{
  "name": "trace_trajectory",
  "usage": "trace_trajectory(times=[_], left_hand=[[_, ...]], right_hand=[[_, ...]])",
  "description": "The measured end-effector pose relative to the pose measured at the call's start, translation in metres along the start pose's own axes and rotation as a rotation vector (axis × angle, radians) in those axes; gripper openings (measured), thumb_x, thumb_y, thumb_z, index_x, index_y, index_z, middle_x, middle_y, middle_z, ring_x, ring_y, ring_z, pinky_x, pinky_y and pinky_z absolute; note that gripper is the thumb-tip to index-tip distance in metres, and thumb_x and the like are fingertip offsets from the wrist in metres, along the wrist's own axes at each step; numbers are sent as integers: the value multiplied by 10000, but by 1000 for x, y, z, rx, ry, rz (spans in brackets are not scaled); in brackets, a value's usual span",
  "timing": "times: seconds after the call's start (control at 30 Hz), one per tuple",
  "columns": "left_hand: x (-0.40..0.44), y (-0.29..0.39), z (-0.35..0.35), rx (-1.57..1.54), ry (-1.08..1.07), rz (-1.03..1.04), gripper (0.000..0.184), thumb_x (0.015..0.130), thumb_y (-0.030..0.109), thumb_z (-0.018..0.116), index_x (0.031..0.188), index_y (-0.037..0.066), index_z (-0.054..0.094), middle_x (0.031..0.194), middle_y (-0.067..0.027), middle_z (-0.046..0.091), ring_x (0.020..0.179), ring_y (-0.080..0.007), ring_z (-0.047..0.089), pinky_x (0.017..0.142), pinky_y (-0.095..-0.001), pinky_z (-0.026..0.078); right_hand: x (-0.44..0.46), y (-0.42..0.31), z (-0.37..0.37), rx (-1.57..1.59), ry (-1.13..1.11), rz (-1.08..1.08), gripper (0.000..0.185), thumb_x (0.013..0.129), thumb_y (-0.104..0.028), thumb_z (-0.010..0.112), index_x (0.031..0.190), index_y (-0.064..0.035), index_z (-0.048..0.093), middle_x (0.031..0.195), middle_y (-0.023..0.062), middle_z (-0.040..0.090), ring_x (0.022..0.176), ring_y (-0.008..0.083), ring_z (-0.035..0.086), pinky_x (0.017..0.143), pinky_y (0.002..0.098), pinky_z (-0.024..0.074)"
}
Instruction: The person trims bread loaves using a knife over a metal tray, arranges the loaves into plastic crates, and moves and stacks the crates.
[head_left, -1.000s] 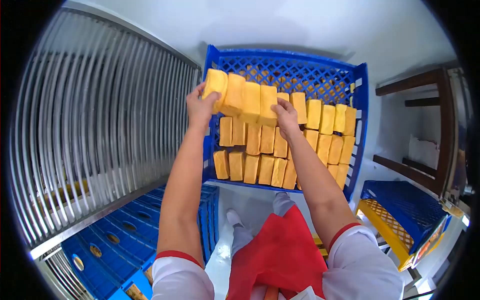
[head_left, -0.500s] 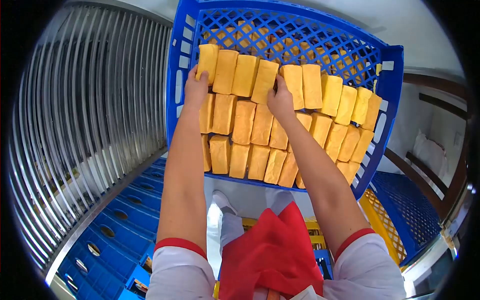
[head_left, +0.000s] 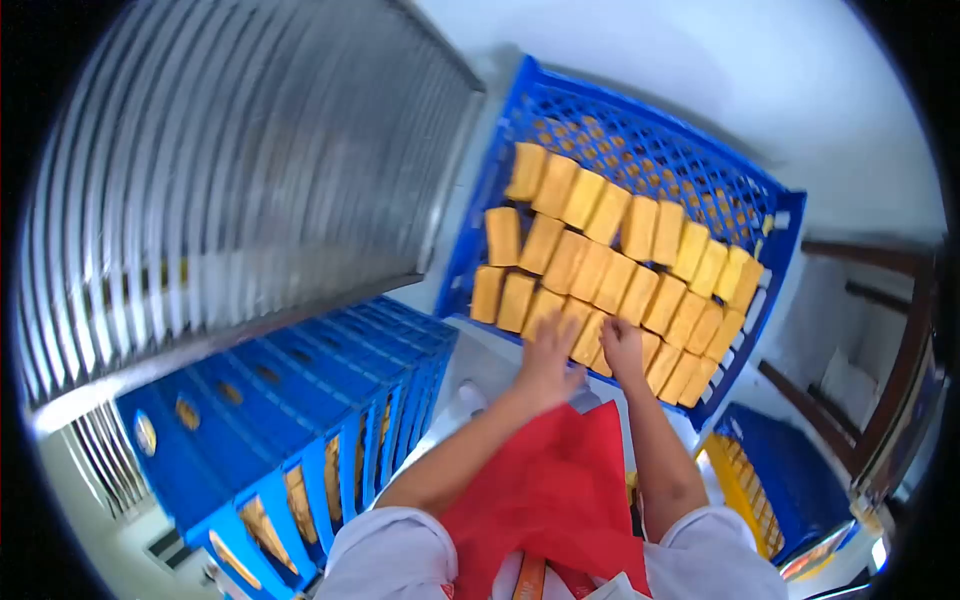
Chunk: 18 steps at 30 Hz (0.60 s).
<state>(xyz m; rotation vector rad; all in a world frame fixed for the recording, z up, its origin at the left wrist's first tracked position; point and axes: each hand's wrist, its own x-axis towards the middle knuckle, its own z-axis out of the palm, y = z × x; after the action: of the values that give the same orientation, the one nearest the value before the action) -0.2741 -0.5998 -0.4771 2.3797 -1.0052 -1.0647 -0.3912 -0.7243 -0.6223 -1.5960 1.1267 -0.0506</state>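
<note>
Several golden, brick-shaped bread loaves [head_left: 565, 262] lie in three slanting rows in a blue plastic crate [head_left: 775, 200]. My left hand [head_left: 548, 368] is over the crate's near edge, blurred, with its fingers spread and nothing held. Just right of it, my right hand [head_left: 622, 350] is curled closed in front of the nearest row. Whether its fingers hold anything is hidden. Some loaves in the near row are partly covered by my hands.
On the left stands a ribbed metal shutter [head_left: 250, 170]. Below it are stacked blue crates [head_left: 270, 400] with bread showing through their openings. A yellow crate [head_left: 735, 485] and another blue crate [head_left: 790, 480] sit at the lower right, near a brown wooden frame [head_left: 880, 400].
Both hands have left the far row of loaves and drawn back toward my body. My left hand has opened. The view has turned, so the crate appears tilted and farther right.
</note>
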Motion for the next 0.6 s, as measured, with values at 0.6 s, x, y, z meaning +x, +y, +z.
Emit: trace_trajectory(times=[0.6], left_hand=[[-627, -148, -361, 71, 1586, -631, 399, 832, 140, 619, 1203, 2, 573, 1121, -185, 644, 1000, -290, 648, 821, -376, 529]], right_hand=[[-437, -558, 151, -125, -1153, -1153, 169, 871, -108, 621, 975, 22, 656, 759, 58, 636, 654, 100, 603, 582, 275, 491]])
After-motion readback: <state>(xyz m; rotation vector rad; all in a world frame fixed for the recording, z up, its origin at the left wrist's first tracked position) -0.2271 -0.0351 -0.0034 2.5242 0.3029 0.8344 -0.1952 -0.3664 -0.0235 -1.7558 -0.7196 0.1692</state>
